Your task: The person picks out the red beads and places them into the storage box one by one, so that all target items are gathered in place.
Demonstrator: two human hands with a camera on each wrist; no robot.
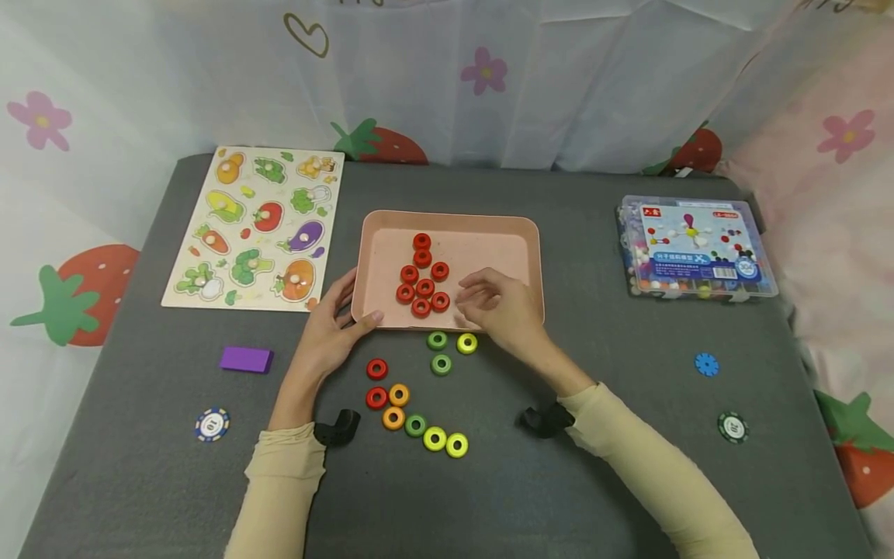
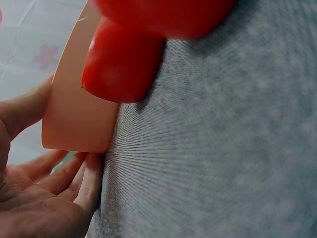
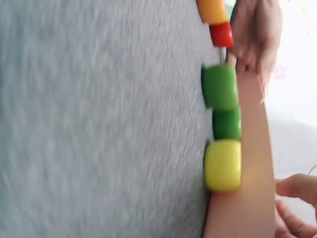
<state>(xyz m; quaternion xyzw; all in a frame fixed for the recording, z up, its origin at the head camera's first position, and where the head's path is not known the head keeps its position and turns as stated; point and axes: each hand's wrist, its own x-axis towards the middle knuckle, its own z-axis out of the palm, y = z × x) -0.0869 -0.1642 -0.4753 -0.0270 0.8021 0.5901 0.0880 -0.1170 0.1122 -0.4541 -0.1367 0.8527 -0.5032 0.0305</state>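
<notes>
A pink tray [image 1: 489,227] holds several red rings [image 1: 425,288] in its middle. My left hand [image 1: 328,330] holds the tray's front left corner, the thumb at the front rim and the fingers along the outer side. Over the front right part of the tray is my right hand [image 1: 506,310], its fingers loosely bent, with nothing visible between them. Just in front of the tray lie green rings [image 1: 441,365] and a yellow ring [image 1: 467,343]. Nearer me are two red rings [image 1: 376,369], orange rings [image 1: 393,418], another green ring [image 1: 415,425] and two more yellow rings [image 1: 434,439].
Back left lies a vegetable puzzle board [image 1: 258,233]; a clear box of molecule-model parts [image 1: 698,247] is back right. A purple block [image 1: 247,359] and a white-and-blue chip [image 1: 212,425] lie left, a blue disc [image 1: 707,364] and a dark green chip [image 1: 732,427] right.
</notes>
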